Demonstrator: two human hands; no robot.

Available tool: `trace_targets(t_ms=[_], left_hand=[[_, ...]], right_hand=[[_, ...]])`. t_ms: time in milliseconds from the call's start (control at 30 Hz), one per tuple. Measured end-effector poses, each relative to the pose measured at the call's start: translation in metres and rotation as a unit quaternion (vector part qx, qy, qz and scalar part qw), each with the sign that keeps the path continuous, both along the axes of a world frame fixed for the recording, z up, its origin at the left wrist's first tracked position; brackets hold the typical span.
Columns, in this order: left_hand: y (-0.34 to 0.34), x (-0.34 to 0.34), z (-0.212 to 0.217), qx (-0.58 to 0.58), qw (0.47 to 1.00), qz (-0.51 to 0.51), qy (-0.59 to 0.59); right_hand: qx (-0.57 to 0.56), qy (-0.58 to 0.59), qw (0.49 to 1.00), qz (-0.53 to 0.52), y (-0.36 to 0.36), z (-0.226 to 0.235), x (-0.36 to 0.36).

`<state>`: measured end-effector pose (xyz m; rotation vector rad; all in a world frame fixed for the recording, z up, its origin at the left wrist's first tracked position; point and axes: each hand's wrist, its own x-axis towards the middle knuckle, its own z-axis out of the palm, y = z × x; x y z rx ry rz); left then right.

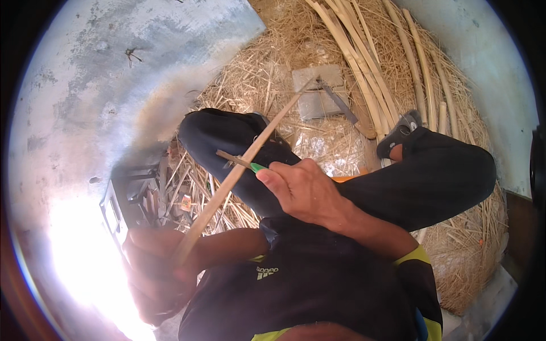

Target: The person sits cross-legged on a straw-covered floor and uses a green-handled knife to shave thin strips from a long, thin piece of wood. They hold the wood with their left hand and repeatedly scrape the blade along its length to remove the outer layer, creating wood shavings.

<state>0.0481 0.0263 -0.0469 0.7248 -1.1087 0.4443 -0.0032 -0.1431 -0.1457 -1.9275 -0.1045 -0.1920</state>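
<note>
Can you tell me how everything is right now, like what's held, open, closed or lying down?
Left hand: grip closed around the near end of the pale strip.
Right hand: grip closed on the green-handled knife.
Pale strip: held slanting, unbent.
Green-handled knife: blade bare, crossing the strip.
Long knife: lying down, not held.
Gray blocks: lying flat.
Long canes: lying in a bunch.
Straw-like shavings: loose, scattered.

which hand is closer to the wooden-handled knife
Right: the right hand is below the wooden-handled knife in the picture; the left hand is farther off, at lower left.
</note>
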Motion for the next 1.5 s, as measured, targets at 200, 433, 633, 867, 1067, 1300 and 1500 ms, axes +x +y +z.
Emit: trace_targets(t_ms=[200,433,633,867,1067,1300,1500], left_hand=[[0.031,0.003,-0.002,-0.023,0.993,0.091,0.069],[0.039,0.013,-0.007,0.046,0.975,0.204,0.073],[0.035,0.008,0.004,0.046,0.994,0.095,0.037],[0.024,0.007,0.003,0.01,0.99,0.119,0.078],[0.036,0.01,-0.005,-0.013,0.982,0.164,0.095],[0.046,0.015,-0.007,0.015,0.991,0.121,0.051],[0.042,0.012,-0.011,-0.038,0.979,0.173,0.102]], right_hand=[[-0.02,-0.03,0.999,-0.029,0.024,-0.019,0.021],[-0.125,-0.042,0.987,-0.095,0.031,-0.019,0.02],[-0.15,0.08,0.982,-0.077,-0.007,-0.049,0.022],[-0.114,0.154,0.975,-0.115,-0.013,-0.056,0.035],[-0.107,0.1,0.988,-0.042,0.004,-0.052,0.04],[-0.111,0.085,0.985,-0.102,-0.011,-0.078,0.06],[-0.155,0.229,0.953,-0.12,-0.043,-0.116,0.079]])
